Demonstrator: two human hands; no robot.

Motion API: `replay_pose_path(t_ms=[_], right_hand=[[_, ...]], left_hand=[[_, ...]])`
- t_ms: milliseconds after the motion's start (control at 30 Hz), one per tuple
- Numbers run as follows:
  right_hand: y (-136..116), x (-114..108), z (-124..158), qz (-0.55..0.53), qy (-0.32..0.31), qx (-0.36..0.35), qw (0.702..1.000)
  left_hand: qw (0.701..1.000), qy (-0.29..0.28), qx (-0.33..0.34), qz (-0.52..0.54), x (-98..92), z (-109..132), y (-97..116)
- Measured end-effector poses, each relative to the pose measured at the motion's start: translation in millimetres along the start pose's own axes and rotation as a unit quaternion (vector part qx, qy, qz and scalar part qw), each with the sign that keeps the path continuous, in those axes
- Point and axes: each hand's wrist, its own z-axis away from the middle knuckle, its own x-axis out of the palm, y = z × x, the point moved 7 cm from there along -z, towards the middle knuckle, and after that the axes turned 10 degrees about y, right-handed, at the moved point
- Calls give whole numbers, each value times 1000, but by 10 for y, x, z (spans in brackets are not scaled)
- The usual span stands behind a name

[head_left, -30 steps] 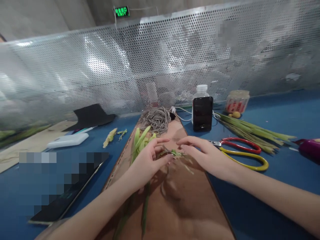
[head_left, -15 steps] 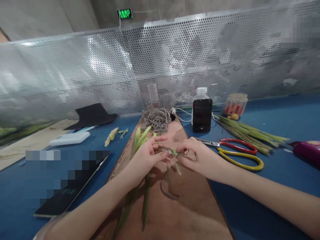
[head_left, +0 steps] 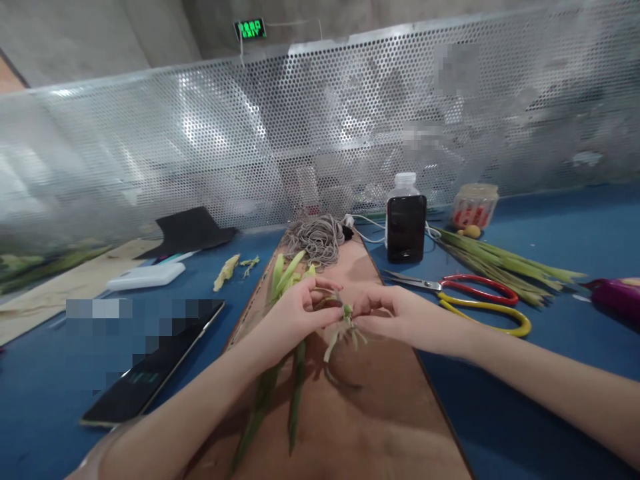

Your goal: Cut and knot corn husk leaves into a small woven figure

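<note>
Between my two hands, above the brown board (head_left: 380,413), is a small knotted piece of green plant strips (head_left: 347,312) with loose ends hanging down. My left hand (head_left: 315,307) pinches it from the left with thumb and fingertips. From the right, my right hand (head_left: 385,312) pinches it too, its fingers curled. One long dark strip (head_left: 340,381) curves below the knot. Under my left wrist lie long green leaves (head_left: 297,393), their pale ends (head_left: 286,272) showing beyond the hand. The finer strands are too small to make out.
Grey cord (head_left: 317,239) lies heaped at the board's far end. On the blue table to the right are red-and-yellow-handled scissors (head_left: 480,293), a phone (head_left: 406,229) against a bottle (head_left: 405,181), a jar (head_left: 475,207) and cut stalks (head_left: 505,263). A tablet-like device (head_left: 155,367) lies left.
Both hands still hold the knotted strips. The piece has turned, so more loose ends now hang below it. My right fingers have shifted slightly, and the view has moved a little.
</note>
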Motion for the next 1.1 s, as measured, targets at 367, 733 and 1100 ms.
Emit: replay_pose_path(t_ms=[367, 733, 1100], right_hand=[[114, -18, -5, -92, 33, 60, 993], [128, -14, -34, -184, 38, 51, 981], [45, -12, -29, -140, 56, 27, 988]], left_hand=[[991, 73, 104, -32, -85, -33, 99], [996, 4, 57, -70, 89, 35, 84], [1000, -15, 26, -4, 132, 44, 0]])
